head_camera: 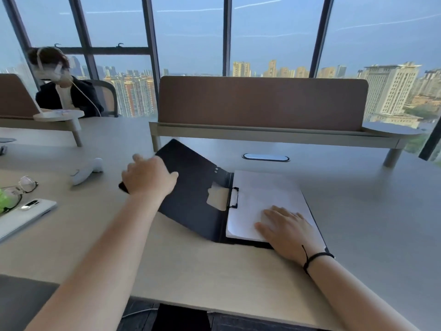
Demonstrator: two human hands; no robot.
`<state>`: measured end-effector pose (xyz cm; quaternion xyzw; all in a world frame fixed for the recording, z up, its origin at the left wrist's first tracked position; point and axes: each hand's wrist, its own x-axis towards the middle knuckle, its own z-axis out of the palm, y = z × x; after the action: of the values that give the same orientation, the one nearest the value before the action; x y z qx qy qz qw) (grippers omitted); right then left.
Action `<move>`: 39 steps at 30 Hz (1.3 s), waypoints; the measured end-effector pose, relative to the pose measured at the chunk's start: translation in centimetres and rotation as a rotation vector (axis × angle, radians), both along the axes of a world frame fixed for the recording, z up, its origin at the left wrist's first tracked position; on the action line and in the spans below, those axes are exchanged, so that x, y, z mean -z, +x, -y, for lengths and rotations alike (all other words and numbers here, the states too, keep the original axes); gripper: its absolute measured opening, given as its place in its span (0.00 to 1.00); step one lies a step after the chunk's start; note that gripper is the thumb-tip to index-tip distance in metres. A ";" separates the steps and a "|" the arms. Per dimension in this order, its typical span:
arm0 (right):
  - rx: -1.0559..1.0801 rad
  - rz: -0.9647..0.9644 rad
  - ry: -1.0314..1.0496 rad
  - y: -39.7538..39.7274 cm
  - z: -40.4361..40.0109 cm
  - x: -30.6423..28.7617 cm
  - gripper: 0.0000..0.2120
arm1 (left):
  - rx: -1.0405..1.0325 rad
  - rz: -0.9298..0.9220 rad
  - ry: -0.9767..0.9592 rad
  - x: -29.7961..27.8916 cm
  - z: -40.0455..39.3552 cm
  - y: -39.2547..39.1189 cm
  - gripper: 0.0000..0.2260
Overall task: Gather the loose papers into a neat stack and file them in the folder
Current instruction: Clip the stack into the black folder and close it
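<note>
A black folder (193,187) lies open on the desk in front of me. Its left cover is lifted off the desk at an angle. My left hand (148,175) grips the outer edge of that cover, fingers curled around it. A neat stack of white papers (262,194) rests on the folder's right half, beside the black clip (233,197) at the spine. My right hand (284,228) lies flat on the near corner of the stack, fingers spread, with a black cord around the wrist.
A white phone (26,213), glasses (21,187) and a white controller (87,170) lie at the left of the desk (191,271). A brown divider screen (262,103) stands behind the folder. Another person sits at the far left. Windows run along the back.
</note>
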<state>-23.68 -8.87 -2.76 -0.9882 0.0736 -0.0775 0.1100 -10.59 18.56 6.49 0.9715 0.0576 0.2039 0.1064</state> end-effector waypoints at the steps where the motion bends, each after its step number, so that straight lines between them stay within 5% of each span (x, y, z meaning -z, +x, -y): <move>1: -0.003 0.008 -0.002 0.0 0.0 -0.1 0.19 | 0.025 0.039 0.061 -1.8 1.3 -0.7 0.23; 6: -0.033 0.034 -0.013 -0.1 0.1 0.0 0.20 | 0.276 0.220 0.280 -8.8 11.2 -7.2 0.12; 10: -0.030 0.007 -0.034 -1.1 0.2 -0.9 0.26 | 0.604 0.109 0.346 -8.3 19.5 -12.6 0.04; 14: -0.052 -0.003 -0.087 -1.8 1.4 -0.2 0.43 | 0.894 -0.281 0.219 -3.0 21.8 -12.8 0.26; 16: -0.060 -0.003 -0.044 -2.6 2.7 0.7 0.39 | 0.987 -0.557 0.023 0.1 20.5 -11.2 0.35; 18: -0.084 -0.057 0.065 -4.2 4.4 0.8 0.24 | 0.971 -0.604 -0.057 3.2 18.5 -9.0 0.34; 21: -0.138 -0.158 0.039 -6.3 7.7 -0.3 0.18 | 0.863 -0.468 0.001 6.4 15.2 -5.6 0.29; 24: 0.084 -0.013 0.222 -6.5 10.5 -1.7 0.10 | 0.803 -0.421 -0.018 8.1 12.9 -3.6 0.30; 28: 0.389 0.293 0.419 -4.9 10.5 -3.9 0.09 | 0.806 -0.428 -0.080 9.4 12.5 -2.6 0.33; 34: 0.113 0.084 0.173 -0.5 1.4 -2.7 0.17 | 0.838 -0.391 -0.092 9.8 13.5 -2.8 0.33; 39: 0.152 0.087 0.061 2.1 0.5 0.0 0.18 | 0.869 -0.380 -0.221 10.1 13.8 -3.3 0.26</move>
<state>-21.55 -9.33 -2.80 -0.9716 0.1458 -0.1261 0.1370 -13.88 4.76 -3.62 0.9086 -0.3136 -0.0477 0.2717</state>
